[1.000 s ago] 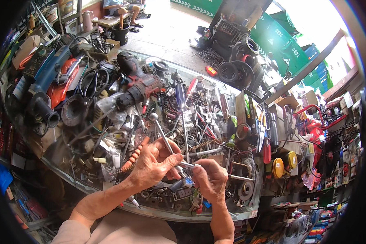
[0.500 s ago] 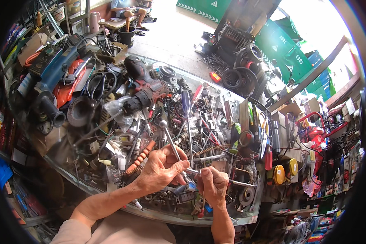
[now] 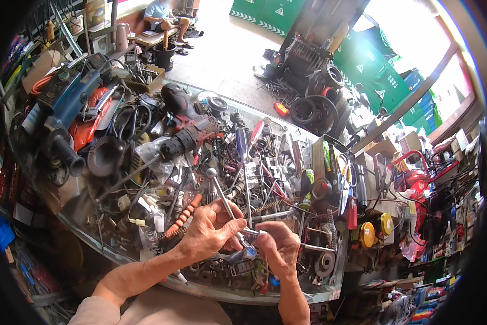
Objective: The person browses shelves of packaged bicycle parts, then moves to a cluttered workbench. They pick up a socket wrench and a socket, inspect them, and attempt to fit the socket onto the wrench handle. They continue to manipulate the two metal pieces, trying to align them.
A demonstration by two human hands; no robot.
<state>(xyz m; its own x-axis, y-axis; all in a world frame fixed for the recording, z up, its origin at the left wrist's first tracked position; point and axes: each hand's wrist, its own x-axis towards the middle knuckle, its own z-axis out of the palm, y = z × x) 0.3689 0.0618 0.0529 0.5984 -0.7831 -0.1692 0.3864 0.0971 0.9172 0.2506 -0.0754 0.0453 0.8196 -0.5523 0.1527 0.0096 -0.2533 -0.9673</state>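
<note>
My left hand (image 3: 211, 230) is closed around a metal rod with a round ball end (image 3: 211, 173), which points up and away between thumb and fingers. A short silvery metal piece (image 3: 250, 231) runs from the left fingertips toward my right hand (image 3: 280, 250). The right thumb and fingers pinch around its far end; whether it joins the ball-ended rod is hidden by the left fingers. Both hands are over a heap of small metal parts. An orange ribbed handle (image 3: 185, 214) lies next to the left hand, and a screwdriver with a dark blue handle (image 3: 242, 144) lies beyond.
The glass-topped table (image 3: 221, 291) is crowded with parts. A red and black drill (image 3: 186, 127) and a blue angle grinder (image 3: 73, 103) lie at the left. On the right, a metal box (image 3: 324, 162) holds scissors (image 3: 344, 187). A person (image 3: 165, 19) sits at the far left.
My right hand's fingers have shifted, now reaching forward over the metal piece instead of curled with the thumb up. My left hand keeps its hold. The whole view has shifted slightly.
</note>
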